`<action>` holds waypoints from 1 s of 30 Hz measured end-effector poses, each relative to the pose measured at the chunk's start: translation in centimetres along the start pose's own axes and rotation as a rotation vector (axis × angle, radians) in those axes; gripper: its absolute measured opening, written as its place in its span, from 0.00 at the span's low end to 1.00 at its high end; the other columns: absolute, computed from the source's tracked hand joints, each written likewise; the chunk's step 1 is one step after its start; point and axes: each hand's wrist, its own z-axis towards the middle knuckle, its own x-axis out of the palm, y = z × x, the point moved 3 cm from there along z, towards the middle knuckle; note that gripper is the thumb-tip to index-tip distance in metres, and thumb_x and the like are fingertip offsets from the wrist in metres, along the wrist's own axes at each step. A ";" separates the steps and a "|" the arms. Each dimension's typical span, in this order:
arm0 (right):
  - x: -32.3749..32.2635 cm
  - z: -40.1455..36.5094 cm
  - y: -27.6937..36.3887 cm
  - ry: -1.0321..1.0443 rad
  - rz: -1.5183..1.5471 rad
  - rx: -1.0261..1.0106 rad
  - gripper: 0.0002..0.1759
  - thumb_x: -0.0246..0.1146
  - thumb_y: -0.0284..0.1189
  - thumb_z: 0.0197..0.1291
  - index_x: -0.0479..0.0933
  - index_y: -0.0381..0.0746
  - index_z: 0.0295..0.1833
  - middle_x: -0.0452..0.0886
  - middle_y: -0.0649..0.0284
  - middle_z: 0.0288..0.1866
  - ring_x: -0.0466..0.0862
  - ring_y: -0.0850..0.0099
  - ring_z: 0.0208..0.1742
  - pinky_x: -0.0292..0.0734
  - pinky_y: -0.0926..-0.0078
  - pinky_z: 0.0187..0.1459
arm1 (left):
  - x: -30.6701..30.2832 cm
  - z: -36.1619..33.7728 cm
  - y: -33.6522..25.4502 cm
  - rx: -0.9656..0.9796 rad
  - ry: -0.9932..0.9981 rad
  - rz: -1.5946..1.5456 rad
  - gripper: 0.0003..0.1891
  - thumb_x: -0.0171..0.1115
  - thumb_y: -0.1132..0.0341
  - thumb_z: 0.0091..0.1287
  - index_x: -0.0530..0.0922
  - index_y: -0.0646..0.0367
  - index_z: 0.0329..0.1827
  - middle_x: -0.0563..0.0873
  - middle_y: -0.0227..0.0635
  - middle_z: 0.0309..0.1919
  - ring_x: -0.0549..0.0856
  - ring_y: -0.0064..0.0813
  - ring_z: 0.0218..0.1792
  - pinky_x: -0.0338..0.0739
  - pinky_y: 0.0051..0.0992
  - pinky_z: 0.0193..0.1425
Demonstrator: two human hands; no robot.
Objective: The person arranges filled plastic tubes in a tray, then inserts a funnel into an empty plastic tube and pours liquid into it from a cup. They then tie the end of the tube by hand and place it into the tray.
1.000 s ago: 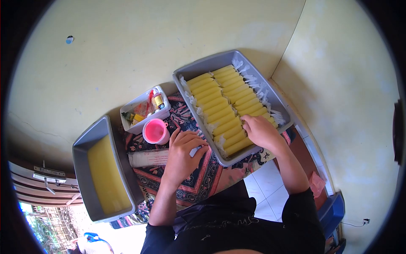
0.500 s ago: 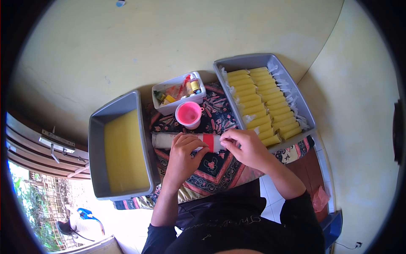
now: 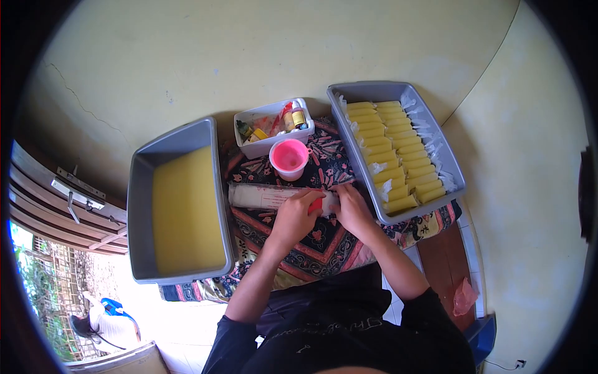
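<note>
A long white plastic packet (image 3: 258, 196) with a red band lies across the patterned cloth (image 3: 293, 249). My left hand (image 3: 298, 215) is curled round the packet at its red band, covering part of it. My right hand (image 3: 350, 206) has its fingers bent together at the packet's right end, beside the left hand. Just behind the packet stands a pink funnel in a white cup (image 3: 290, 159).
A grey tub (image 3: 221, 206) of yellow liquid stands at the left. Another grey tub (image 3: 458, 168), at the right, holds rows of filled yellow tubes. A white box (image 3: 255, 148) of bottles and packets sits at the back.
My left hand has moved right along the packet onto the red band, uncovering printed text. My right hand has shifted slightly right to the packet's end. The camera view has shifted a little.
</note>
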 end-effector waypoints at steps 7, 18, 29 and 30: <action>0.0 0.4 -1.0 -0.037 0.206 0.073 0.12 0.65 0.17 0.48 0.76 0.32 0.41 0.80 0.50 0.35 0.81 0.50 0.44 0.76 0.58 0.45 | 0.9 0.9 0.5 0.032 -0.052 -0.005 0.21 0.68 0.77 0.50 0.81 0.60 0.50 0.83 0.43 0.48 0.83 0.47 0.49 0.78 0.36 0.53; -1.2 0.7 0.4 -0.187 0.190 0.012 0.10 0.69 0.24 0.53 0.75 0.31 0.35 0.80 0.54 0.31 0.82 0.59 0.33 0.75 0.67 0.37 | 1.6 1.9 1.0 0.070 -0.020 -0.056 0.16 0.66 0.78 0.52 0.80 0.64 0.45 0.84 0.44 0.43 0.84 0.48 0.45 0.78 0.36 0.50; 0.0 -0.7 -1.0 -0.107 0.433 0.010 0.16 0.74 0.31 0.50 0.75 0.34 0.37 0.83 0.55 0.31 0.85 0.61 0.34 0.76 0.67 0.36 | 1.6 2.2 2.0 0.010 -0.043 -0.065 0.06 0.58 0.79 0.58 0.75 0.67 0.38 0.82 0.50 0.33 0.83 0.53 0.38 0.75 0.40 0.43; -0.2 -0.9 -1.0 -0.070 0.438 0.018 0.16 0.74 0.30 0.50 0.75 0.34 0.37 0.83 0.55 0.31 0.85 0.60 0.33 0.76 0.67 0.36 | 1.6 2.2 2.0 -0.006 -0.063 -0.071 0.05 0.57 0.78 0.59 0.75 0.67 0.38 0.82 0.50 0.32 0.82 0.53 0.38 0.75 0.40 0.42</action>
